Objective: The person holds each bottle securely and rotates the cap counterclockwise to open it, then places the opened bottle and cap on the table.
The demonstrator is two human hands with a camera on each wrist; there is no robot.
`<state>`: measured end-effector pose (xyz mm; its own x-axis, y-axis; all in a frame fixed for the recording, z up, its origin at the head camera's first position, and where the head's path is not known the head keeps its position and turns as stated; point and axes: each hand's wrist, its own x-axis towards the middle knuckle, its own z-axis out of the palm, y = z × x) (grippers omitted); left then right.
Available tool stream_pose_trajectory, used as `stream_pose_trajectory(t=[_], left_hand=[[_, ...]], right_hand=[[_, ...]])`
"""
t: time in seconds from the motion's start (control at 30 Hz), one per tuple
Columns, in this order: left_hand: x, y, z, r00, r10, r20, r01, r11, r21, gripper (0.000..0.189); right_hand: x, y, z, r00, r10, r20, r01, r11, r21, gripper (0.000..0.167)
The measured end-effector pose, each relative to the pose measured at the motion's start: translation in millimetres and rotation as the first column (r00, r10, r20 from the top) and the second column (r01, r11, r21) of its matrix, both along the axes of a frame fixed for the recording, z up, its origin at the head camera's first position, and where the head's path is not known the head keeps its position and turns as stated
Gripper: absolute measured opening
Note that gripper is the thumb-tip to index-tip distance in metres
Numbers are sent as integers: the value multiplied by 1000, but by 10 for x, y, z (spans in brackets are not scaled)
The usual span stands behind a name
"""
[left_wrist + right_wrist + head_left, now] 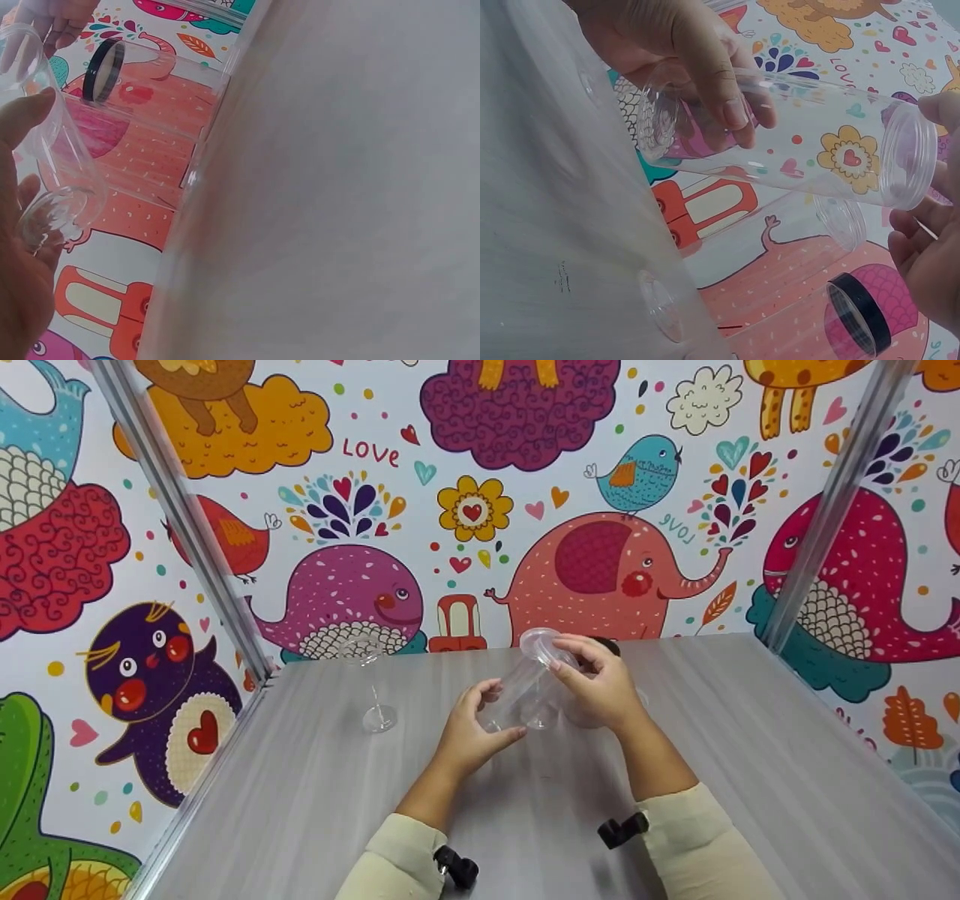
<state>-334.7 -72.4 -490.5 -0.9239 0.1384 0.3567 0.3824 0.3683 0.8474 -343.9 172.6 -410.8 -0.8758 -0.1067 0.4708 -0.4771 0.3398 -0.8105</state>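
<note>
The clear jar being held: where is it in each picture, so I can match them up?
Head: jar near centre, tilted between left hand and right hand.
Left wrist: jar at left edge, upper half.
Right wrist: jar across the upper middle.
Shared landmark: the black rim.

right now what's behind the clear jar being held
Behind the clear jar are a clear container and a black-topped container. In the head view, the right hand covers much of the latter.

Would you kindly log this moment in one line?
clear jar: tilted; left hand: grips base; right hand: holds rim; black-topped jar: standing behind
</note>
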Motion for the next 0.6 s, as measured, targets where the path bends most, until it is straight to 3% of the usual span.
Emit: stream_pose_trajectory(t=[0.3,0.6], left_hand=[[-5,-1,7,1000,-6,-2,6,1000,12,87],[2,-6,4,1000,-6,1,6,1000,18,85]], right_hand=[[-8,12,-14,993,104,-51,-107,992,-60,37],[-6,14,-20,990,127,-69,-133,988,-83,39]])
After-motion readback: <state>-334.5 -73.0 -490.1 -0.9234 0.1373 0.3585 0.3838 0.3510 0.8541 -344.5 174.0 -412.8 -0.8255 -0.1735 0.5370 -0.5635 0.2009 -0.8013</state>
